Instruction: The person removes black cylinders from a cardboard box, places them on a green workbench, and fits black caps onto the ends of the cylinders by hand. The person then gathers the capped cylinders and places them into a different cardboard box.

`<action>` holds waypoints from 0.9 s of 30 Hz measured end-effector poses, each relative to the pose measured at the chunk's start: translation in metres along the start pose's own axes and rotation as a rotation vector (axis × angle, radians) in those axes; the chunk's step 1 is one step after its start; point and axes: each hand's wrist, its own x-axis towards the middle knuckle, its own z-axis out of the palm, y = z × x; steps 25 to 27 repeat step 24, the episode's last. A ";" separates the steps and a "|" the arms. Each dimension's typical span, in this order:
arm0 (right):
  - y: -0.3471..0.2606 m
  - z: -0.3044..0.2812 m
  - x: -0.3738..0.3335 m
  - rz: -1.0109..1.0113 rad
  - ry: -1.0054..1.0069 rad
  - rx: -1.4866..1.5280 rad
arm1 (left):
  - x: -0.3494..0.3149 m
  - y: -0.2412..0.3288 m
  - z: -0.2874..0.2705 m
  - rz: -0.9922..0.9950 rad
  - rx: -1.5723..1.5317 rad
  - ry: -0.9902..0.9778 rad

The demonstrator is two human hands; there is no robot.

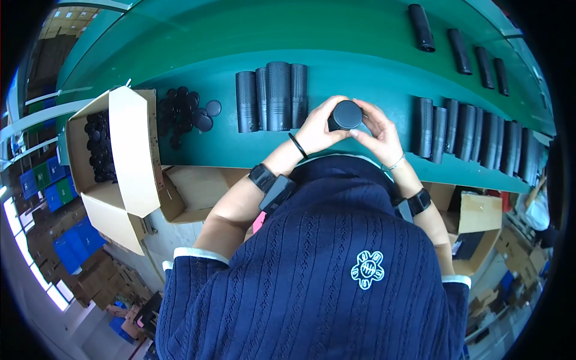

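Note:
In front of my chest I hold a black cylinder [347,116] with its round, flat cap-like end facing up; the rest of its body is hidden below. My left hand [321,129] wraps around its left side. From the right, my right hand [382,137] curls round it, the thumb pressed at its near edge. Several black perforated cylinders [278,96] stand just left of my hands on the green table [210,144]. Farther left lies a loose pile of round black caps [186,108].
A cardboard box [133,150] with many black caps stands at the left table edge. A long row of black cylinders [465,132] lines the right side, and several more [422,28] sit on the raised green shelf [270,30]. Another open carton [480,213] is below right.

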 end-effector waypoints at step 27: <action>0.013 -0.014 -0.002 0.143 -0.096 0.082 | -0.008 -0.001 -0.008 -0.150 -0.222 -0.185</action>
